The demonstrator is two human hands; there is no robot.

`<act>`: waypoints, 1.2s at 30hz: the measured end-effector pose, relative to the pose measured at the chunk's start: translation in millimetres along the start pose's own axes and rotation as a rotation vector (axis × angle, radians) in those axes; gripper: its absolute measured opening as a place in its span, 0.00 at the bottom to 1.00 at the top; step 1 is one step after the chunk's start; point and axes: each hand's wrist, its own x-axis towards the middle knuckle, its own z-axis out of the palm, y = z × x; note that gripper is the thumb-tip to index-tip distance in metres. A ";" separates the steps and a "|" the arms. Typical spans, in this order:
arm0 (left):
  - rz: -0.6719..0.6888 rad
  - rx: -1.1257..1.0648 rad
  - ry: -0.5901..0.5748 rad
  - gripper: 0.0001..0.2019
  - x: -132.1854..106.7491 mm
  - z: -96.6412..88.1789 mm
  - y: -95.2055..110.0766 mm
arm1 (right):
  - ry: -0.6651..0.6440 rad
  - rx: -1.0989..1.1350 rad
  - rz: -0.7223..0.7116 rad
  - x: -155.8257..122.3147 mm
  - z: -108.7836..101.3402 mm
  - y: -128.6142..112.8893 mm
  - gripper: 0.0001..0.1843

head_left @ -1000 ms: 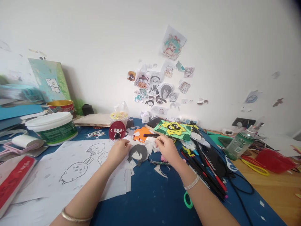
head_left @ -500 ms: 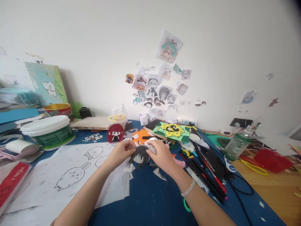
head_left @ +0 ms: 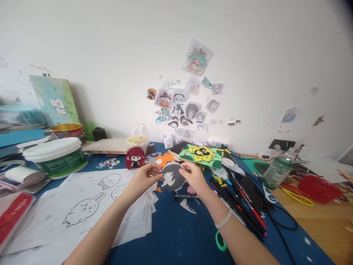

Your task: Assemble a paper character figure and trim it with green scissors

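Since half a second ago we have lifted the grey hair cutout (head_left: 173, 176) off the blue mat (head_left: 176, 232); it was lying flatter and darker-side up between our hands, and now it is raised and turned, its rounded pale-grey side facing us with jagged dark bangs cut into it. Our left hand (head_left: 143, 177) has slid a little left of it and our right hand (head_left: 196, 177) a little right.

Taking the cutout as our landmark: the mat spreads under and below it, a smooth dark blue surface flecked with paper scraps. To its left lie white paper sheets (head_left: 79, 206) printed with line drawings of round animals; we count three drawings clearly. Far to its left stands one white plastic tub (head_left: 56, 156) with a green label. To its right lies a bundle of black and red pencils (head_left: 242, 202), too many to count. Just behind it is one green and yellow flower card (head_left: 202, 155), and behind-left one small red-haired paper figure (head_left: 135, 158).

We pinch the cutout's left edge between left thumb and fingers, and its right edge the same way with the right hand. One silver bracelet (head_left: 224, 218) circles our right wrist.
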 end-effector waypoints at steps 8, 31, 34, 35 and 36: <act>0.138 0.176 0.090 0.12 4.8 5.1 -12.6 | 0.009 0.128 0.079 -0.2 1.2 0.1 0.09; 0.521 0.354 0.222 0.09 1.0 11.6 -14.6 | 0.081 0.203 0.112 1.8 6.7 6.3 0.11; 0.460 0.257 0.215 0.09 1.0 12.1 -12.3 | 0.090 0.234 0.122 2.6 7.7 9.0 0.11; 0.436 0.225 0.214 0.09 1.0 12.2 -11.3 | 0.092 0.242 0.126 2.8 8.1 9.6 0.11; 0.409 0.196 0.212 0.09 1.0 12.4 -10.5 | 0.093 0.248 0.129 2.8 8.5 9.9 0.11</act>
